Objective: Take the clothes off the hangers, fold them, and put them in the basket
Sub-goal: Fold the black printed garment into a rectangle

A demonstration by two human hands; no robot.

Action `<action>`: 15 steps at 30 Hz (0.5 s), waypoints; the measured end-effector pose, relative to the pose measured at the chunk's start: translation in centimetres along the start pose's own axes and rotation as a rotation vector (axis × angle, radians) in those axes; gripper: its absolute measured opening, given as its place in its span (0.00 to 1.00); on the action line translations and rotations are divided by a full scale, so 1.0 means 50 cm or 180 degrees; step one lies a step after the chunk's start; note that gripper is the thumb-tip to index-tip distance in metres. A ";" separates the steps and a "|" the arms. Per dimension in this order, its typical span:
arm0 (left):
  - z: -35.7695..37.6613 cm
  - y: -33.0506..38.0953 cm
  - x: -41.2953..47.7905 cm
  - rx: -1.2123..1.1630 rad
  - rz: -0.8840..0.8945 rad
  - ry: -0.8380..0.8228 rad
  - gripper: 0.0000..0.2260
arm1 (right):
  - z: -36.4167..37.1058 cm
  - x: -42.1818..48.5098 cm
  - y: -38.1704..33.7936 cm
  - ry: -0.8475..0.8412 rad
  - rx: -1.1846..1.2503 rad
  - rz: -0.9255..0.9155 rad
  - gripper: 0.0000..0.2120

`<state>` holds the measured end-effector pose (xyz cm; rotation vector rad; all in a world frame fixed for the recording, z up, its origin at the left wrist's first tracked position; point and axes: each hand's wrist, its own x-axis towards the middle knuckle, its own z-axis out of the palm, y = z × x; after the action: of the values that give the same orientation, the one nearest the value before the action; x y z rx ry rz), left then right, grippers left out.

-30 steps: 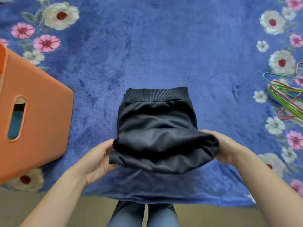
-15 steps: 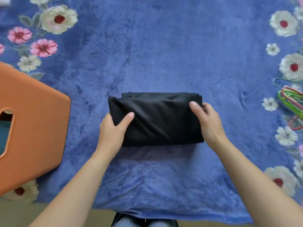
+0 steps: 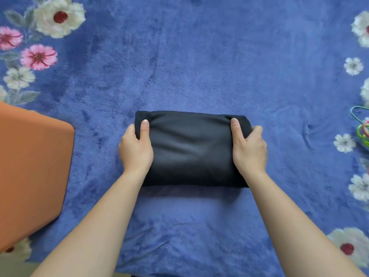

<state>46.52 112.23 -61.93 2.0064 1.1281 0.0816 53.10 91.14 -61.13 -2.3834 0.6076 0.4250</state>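
Folded black garment (image 3: 191, 150) on blanket (image 3: 199, 66), ends gripped between left hand (image 3: 135, 150) and right hand (image 3: 249, 150)

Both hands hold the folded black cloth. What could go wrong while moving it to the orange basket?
1. The left hand and right hand grip the black garment only at its ends; its middle may sag and the fold open when lifted.
2. The opening of the orange basket is out of view, so the bundle might catch its rim.
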 end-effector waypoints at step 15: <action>0.060 -0.044 -0.047 0.2010 0.1659 -0.0815 0.25 | 0.044 -0.040 0.061 -0.0004 -0.1826 -0.2719 0.24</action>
<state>44.87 109.24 -64.67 2.7369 0.4681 -0.2934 49.53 91.11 -63.43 -2.8766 -0.6331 0.2221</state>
